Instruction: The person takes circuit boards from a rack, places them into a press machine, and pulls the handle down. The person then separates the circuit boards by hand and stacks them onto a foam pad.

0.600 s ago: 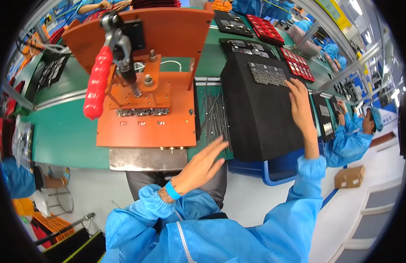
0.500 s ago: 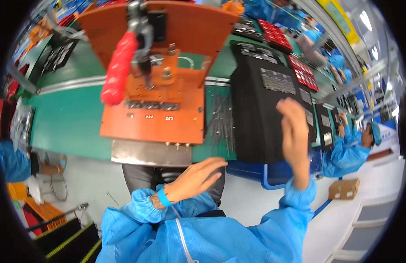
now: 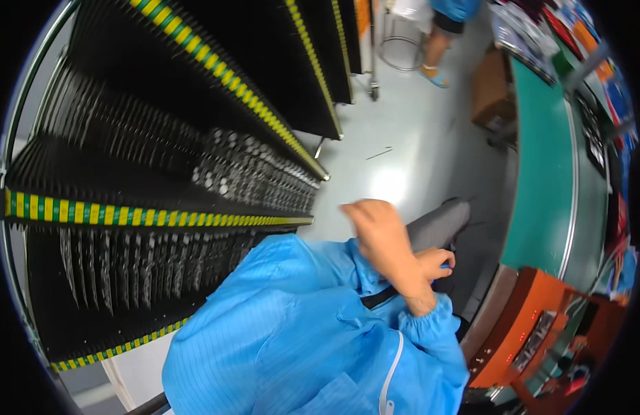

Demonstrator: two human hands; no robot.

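Right hand (image 3: 381, 232): nothing visible in its grasp; fingers held together and bent, tips blurred, pointing left. Left hand (image 3: 436, 263): partly behind the right forearm, fingers loosely curled; whether anything is pinched, cannot tell.

Black rack (image 3: 130, 188): left of both hands; the right hand, crossed over leftward, is the nearer. Yellow-and-green edge strip (image 3: 161, 218): long axis almost level across the view, right end just beside the right fingertips, apart from them.

Contents of rack, far side of strip: close rows of thin upright pieces (image 3: 254, 166), silvery spots on those at the right end. Near side of strip: a second row of thin dark plates (image 3: 144, 270), edges glinting. Exact kind too small to tell.

Orange fixture (image 3: 498, 344): lower right, on the green bench (image 3: 541, 207); dark strip-shaped part (image 3: 534, 340) set in it.

Thin rod (image 3: 379, 153): one, on the floor beyond the hands.

Cardboard box (image 3: 491, 90): beside the bench; contents not visible.

Clear plastic bag (image 3: 524, 34): at the bench's far end; contents indistinct.

Round stool frame (image 3: 401, 67): far floor, beside another person's leg (image 3: 437, 52).
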